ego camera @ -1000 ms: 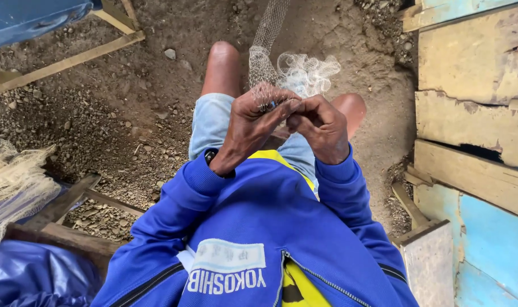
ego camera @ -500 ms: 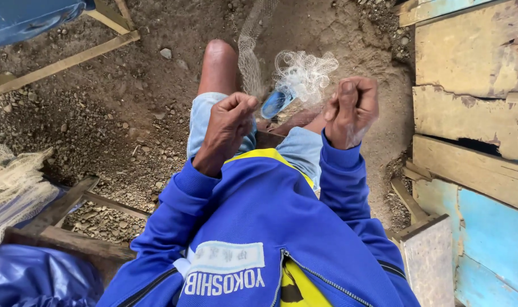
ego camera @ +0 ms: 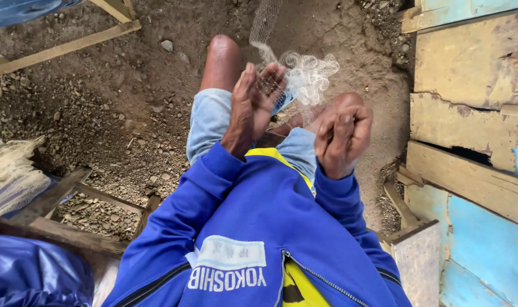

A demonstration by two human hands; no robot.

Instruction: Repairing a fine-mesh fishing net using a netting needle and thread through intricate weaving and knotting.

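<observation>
1. Over the knees, the left hand (ego camera: 252,108) has opened flat against the net (ego camera: 304,77), steadying a blue tool (ego camera: 283,102) (a netting needle, perhaps).
2. Its partner, the right hand (ego camera: 343,136), has drawn apart and sits fisted, seemingly pulling thread taut; I cannot see the thread.
3. Fine, pale, frothy mesh; gritty dirt ground (ego camera: 99,113); chipped plank wall (ego camera: 469,74).

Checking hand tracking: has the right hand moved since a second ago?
Yes. The right hand has pulled away from the left hand, toward the wooden planks on the right.
</observation>
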